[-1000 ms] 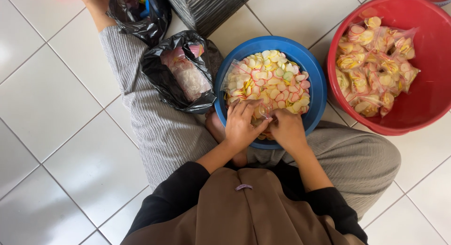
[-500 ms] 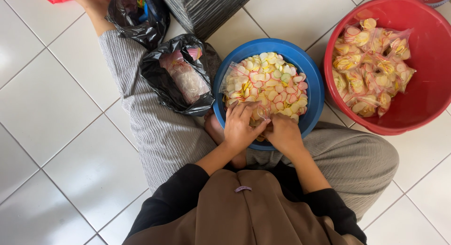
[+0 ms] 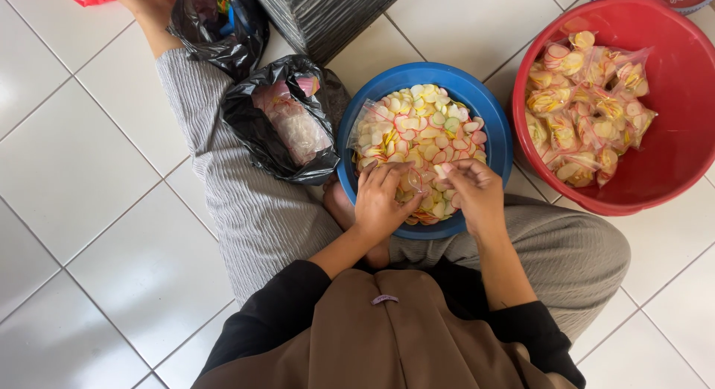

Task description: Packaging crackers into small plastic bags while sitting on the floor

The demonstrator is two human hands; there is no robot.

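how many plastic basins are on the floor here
2. A blue basin of loose crackers sits at the person's lap, under both hands. A red basin with filled packets stands to its right. A third rim may show at the top right corner.

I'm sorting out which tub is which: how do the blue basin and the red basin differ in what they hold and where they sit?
The blue basin holds loose crackers; the red basin holds crackers sealed in small clear packets. The blue basin sits right before the person, with the left hand and right hand over it; the red one stands off to the right, untouched. Both are round plastic tubs on the tiled floor.
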